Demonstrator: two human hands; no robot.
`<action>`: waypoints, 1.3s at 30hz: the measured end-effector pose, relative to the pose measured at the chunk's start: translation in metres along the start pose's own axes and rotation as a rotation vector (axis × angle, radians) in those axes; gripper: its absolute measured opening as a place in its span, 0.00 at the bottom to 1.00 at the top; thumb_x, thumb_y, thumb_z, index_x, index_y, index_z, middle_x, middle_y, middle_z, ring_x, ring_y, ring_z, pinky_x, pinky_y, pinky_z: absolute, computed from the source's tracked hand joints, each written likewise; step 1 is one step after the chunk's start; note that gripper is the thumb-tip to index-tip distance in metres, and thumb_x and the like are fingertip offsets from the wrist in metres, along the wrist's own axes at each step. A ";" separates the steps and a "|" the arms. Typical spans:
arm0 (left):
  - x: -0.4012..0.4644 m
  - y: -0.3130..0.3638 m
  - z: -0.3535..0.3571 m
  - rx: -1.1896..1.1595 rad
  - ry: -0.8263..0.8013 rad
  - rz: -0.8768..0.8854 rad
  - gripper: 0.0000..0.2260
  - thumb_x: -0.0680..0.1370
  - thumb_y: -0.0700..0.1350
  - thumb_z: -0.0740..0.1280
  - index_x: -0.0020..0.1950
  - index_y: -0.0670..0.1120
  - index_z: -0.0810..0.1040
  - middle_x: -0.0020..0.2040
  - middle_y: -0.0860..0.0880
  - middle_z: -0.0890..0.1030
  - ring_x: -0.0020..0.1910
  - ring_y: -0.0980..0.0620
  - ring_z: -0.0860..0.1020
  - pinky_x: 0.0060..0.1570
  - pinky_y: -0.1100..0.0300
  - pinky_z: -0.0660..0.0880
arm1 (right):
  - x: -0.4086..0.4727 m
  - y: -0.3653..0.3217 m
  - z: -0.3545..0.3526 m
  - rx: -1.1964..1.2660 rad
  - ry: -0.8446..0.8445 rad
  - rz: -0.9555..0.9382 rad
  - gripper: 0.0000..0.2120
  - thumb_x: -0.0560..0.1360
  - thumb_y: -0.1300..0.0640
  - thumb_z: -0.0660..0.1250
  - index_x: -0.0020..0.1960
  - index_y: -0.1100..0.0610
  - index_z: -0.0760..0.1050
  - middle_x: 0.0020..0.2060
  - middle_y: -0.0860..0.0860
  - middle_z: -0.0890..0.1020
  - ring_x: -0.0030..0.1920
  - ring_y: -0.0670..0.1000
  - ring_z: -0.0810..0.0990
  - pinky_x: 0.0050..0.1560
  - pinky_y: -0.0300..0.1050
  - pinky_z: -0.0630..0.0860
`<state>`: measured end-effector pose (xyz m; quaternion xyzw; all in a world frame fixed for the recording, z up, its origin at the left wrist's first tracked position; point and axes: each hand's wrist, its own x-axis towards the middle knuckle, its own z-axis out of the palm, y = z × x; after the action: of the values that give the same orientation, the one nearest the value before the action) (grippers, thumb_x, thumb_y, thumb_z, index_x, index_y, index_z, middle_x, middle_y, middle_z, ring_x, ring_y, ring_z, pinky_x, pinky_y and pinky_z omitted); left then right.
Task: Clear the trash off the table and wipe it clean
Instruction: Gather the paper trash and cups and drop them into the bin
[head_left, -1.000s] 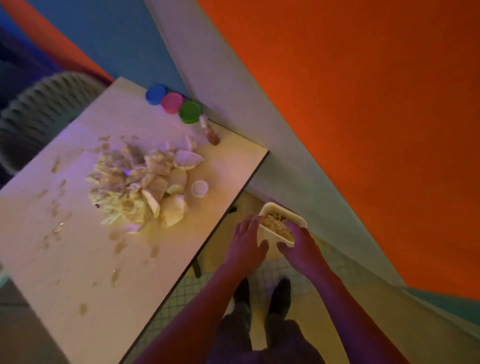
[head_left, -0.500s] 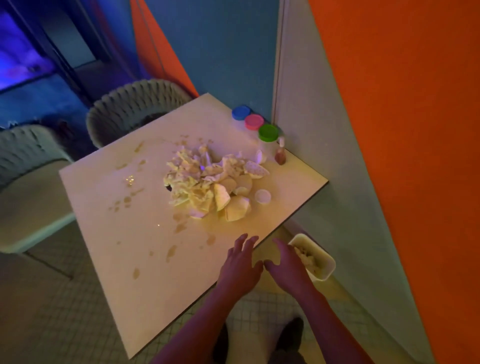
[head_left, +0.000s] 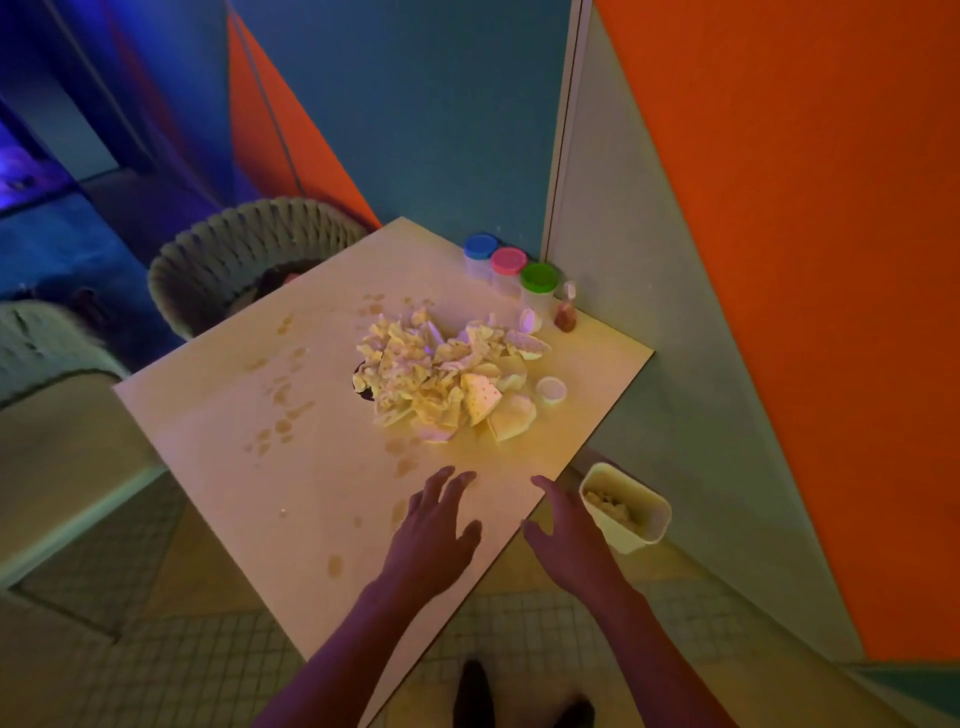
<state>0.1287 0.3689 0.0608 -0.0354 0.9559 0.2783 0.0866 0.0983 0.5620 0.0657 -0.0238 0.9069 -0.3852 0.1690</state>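
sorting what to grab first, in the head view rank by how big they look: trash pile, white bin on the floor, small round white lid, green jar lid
1. trash pile
2. white bin
3. green jar lid and small round white lid: look alike, so unranked; the jar lid is farther from the camera.

Dim room, mixed coloured light, wide-angle warp.

Warm yellow pool lights the tabletop (head_left: 260, 467) centre-right, fading to purple toward its left side. Strong blue-violet cast fills the upper-left background, detail there lost in dark. Both hands (head_left: 434, 530) read dark and purplish, low contrast. Small violet glint in the paper scrap pile (head_left: 447, 379). Soft short shadows under the scraps. Overall soft and noisy; wall lines lean and bow toward the frame edges. Floor tiles at the bottom murky.
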 end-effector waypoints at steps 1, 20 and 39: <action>-0.004 -0.004 -0.001 -0.005 0.005 0.000 0.28 0.80 0.54 0.64 0.78 0.58 0.57 0.80 0.52 0.54 0.75 0.45 0.62 0.66 0.49 0.71 | -0.005 -0.001 0.003 0.001 0.003 0.003 0.26 0.78 0.52 0.66 0.74 0.45 0.63 0.70 0.51 0.69 0.67 0.52 0.72 0.62 0.47 0.70; -0.102 -0.055 -0.028 -0.002 0.071 -0.068 0.28 0.80 0.53 0.66 0.78 0.56 0.59 0.79 0.50 0.56 0.73 0.44 0.64 0.63 0.49 0.73 | -0.087 -0.039 0.071 0.035 -0.039 -0.027 0.26 0.79 0.51 0.65 0.75 0.45 0.62 0.68 0.50 0.69 0.60 0.50 0.75 0.53 0.41 0.68; -0.045 -0.222 -0.150 -0.001 0.040 0.113 0.26 0.81 0.53 0.64 0.77 0.57 0.60 0.77 0.53 0.61 0.72 0.49 0.65 0.61 0.51 0.76 | -0.024 -0.173 0.172 0.042 0.121 0.028 0.23 0.78 0.50 0.67 0.71 0.44 0.68 0.64 0.49 0.73 0.63 0.53 0.76 0.59 0.47 0.74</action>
<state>0.1765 0.1020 0.0766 0.0130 0.9578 0.2823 0.0515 0.1622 0.3259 0.0837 0.0158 0.9074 -0.4025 0.1196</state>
